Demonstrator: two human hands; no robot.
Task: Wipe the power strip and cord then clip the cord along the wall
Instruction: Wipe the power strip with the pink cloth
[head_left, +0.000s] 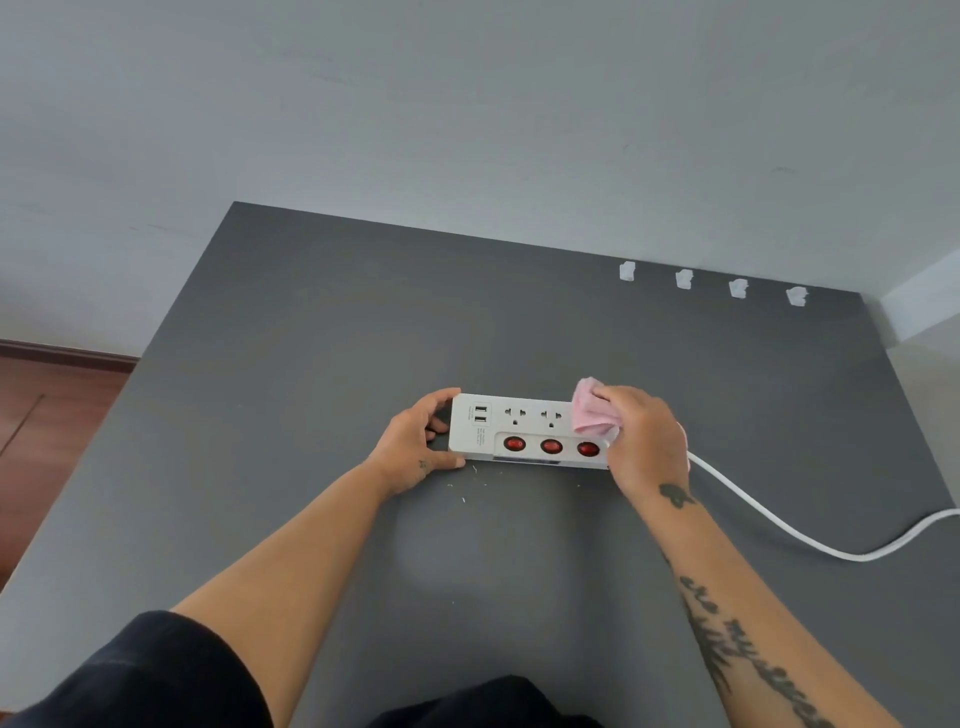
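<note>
right hand (644, 441) with pink cloth (592, 413) on strip (524, 431)

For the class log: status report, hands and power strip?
Left hand steadies power strip. Right hand presses pink cloth on it. Cord unclipped.

A dark grey table (291, 364) against the wall carries a white power strip (524, 431), its white cord (779, 525) trailing right, and four white cable clips (684, 278) along the far edge

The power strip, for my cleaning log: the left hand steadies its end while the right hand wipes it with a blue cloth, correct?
Not quite: the cloth is pink, as the head view shows. The left hand does steady the power strip while the right hand wipes.
</note>
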